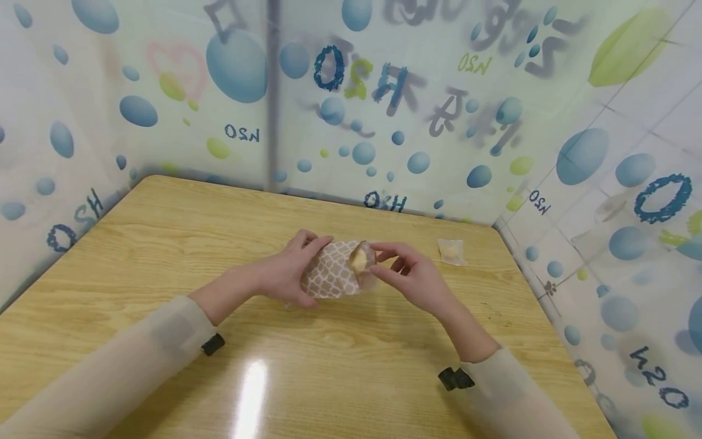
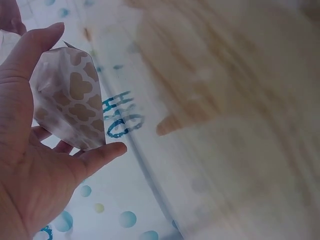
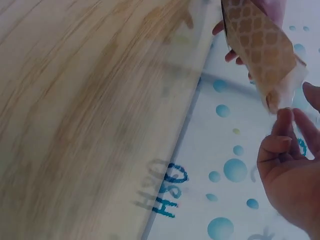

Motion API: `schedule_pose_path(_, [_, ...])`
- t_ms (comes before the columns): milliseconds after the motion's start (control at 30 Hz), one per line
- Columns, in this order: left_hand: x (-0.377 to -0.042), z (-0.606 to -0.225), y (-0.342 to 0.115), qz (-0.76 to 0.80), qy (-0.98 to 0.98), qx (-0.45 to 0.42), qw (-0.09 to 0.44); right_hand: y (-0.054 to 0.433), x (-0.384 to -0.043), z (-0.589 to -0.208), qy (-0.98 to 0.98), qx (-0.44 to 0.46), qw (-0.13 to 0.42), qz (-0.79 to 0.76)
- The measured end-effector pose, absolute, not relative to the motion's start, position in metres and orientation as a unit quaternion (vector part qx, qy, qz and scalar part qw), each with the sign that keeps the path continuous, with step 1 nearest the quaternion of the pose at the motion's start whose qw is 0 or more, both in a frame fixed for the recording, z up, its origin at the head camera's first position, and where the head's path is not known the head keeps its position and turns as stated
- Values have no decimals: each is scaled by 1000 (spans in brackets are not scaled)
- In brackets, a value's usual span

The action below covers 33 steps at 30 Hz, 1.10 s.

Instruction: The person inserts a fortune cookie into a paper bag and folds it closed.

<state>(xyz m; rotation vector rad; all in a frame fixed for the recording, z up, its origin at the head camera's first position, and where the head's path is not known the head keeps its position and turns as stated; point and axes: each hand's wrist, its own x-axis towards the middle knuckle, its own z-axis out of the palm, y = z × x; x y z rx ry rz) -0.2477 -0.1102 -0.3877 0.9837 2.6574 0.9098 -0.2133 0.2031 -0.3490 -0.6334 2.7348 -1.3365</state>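
A brown paper bag (image 1: pixel 331 271) with a white lattice pattern lies on its side in my hands, its mouth turned to the right. My left hand (image 1: pixel 287 271) grips the bag's closed end, thumb on one side and fingers on the other. In the left wrist view, the bag's patterned bottom (image 2: pixel 80 100) shows between thumb and fingers. With thumb and fingertips, my right hand (image 1: pixel 414 277) holds the edge of the open mouth. A pale yellow piece (image 1: pixel 359 262) shows inside the opening, mostly hidden by the bag. The right wrist view has the right fingertips (image 3: pixel 285 116) at the bag's translucent edge.
A small clear packet (image 1: pixel 451 252) with something pale yellow inside lies on the wooden table (image 1: pixel 340 366), right of my right hand. Printed curtains with blue bubbles (image 1: pixel 236 67) enclose the table's far side and both flanks.
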Motion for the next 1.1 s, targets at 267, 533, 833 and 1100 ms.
schedule_pose_path(267, [-249, -387, -114, 302, 891, 332, 73, 216, -218, -355, 882, -211, 14, -422])
schedule_pose_path(533, [-248, -386, -111, 301, 890, 334, 78, 206, -216, -360, 882, -227, 18, -413])
schedule_pose_path(833, [-246, -384, -107, 303, 887, 339, 80, 197, -220, -363, 881, -249, 9, -403])
schedule_pose_path(1100, [-246, -385, -107, 300, 888, 339, 81, 193, -224, -364, 887, -238, 27, -395])
